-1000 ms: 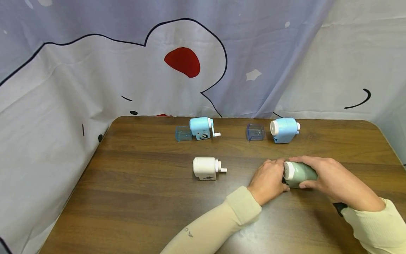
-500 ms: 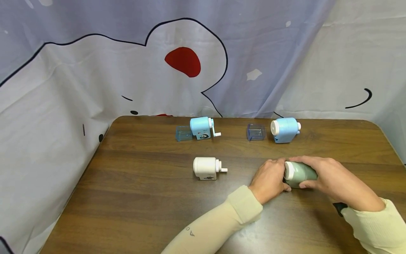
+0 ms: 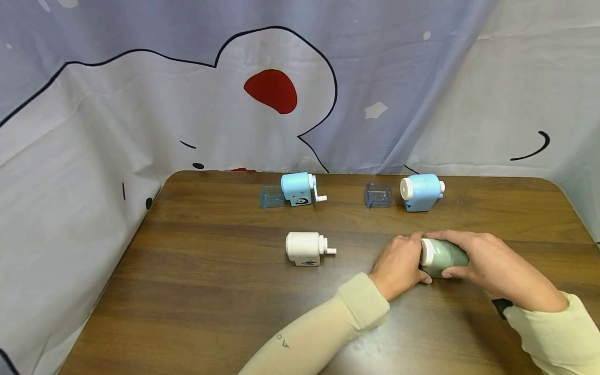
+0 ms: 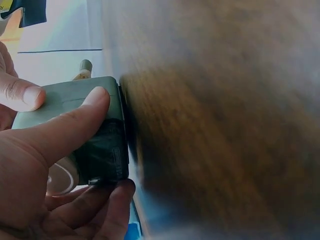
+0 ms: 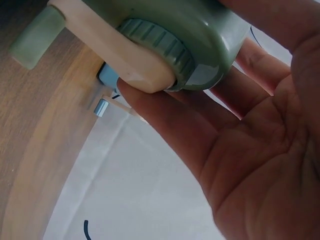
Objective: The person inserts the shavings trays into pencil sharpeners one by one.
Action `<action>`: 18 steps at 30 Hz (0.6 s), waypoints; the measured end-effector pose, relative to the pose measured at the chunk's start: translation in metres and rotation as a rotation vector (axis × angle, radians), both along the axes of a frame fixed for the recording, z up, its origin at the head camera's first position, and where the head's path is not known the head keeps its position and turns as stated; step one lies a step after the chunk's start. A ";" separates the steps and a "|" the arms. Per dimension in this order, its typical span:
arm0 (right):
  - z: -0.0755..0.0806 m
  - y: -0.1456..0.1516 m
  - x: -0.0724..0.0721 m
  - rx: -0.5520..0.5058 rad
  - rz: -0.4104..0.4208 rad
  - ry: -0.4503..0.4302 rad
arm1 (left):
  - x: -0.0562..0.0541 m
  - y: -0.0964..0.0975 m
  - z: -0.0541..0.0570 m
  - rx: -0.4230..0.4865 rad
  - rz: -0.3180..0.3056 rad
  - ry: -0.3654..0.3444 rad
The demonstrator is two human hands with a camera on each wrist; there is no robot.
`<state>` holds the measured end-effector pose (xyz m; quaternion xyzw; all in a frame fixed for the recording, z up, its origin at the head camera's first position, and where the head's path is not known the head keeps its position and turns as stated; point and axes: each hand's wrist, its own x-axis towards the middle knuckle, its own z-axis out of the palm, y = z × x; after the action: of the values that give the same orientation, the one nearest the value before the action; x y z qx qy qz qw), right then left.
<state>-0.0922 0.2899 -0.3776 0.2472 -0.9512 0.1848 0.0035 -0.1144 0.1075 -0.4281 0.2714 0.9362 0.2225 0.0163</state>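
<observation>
Right of centre in the head view, we see a rounded green plastic pencil sharpener [image 3: 445,256] with a white round cap [image 3: 427,252], held low at the brown wood-grain table [image 3: 211,307]. Our right hand [image 3: 489,263] is curled round its body from the right, thumb on the near side. Our left hand [image 3: 396,266] grips its left end, and the left wrist view shows the thumb bent over the casing and fingers beneath a dark translucent compartment [image 4: 102,155]. In the right wrist view, a beige crank arm [image 5: 115,47] with a green knob [image 5: 37,37] reaches to the upper left. Near the middle of the head view stands a cream plastic sharpener [image 3: 303,247]; above it, a light-blue panda-print sharpener [image 3: 295,183] sits beside a clear blue box [image 3: 272,197].
</observation>
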 end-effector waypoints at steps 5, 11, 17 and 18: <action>0.002 -0.002 0.000 0.008 -0.012 -0.019 | 0.000 -0.003 0.003 -0.007 0.011 -0.024; 0.002 -0.005 0.000 0.016 -0.013 -0.024 | -0.002 -0.014 0.026 -0.030 0.016 0.008; 0.004 -0.008 -0.001 0.023 0.001 -0.029 | -0.007 -0.036 0.067 -0.032 0.000 0.037; 0.004 -0.008 -0.001 0.023 0.004 -0.029 | -0.008 -0.042 0.074 -0.030 -0.008 0.037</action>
<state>-0.0930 0.2818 -0.3734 0.2465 -0.9526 0.1775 -0.0135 -0.1228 0.0658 -0.3540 0.2789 0.9386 0.2031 0.0038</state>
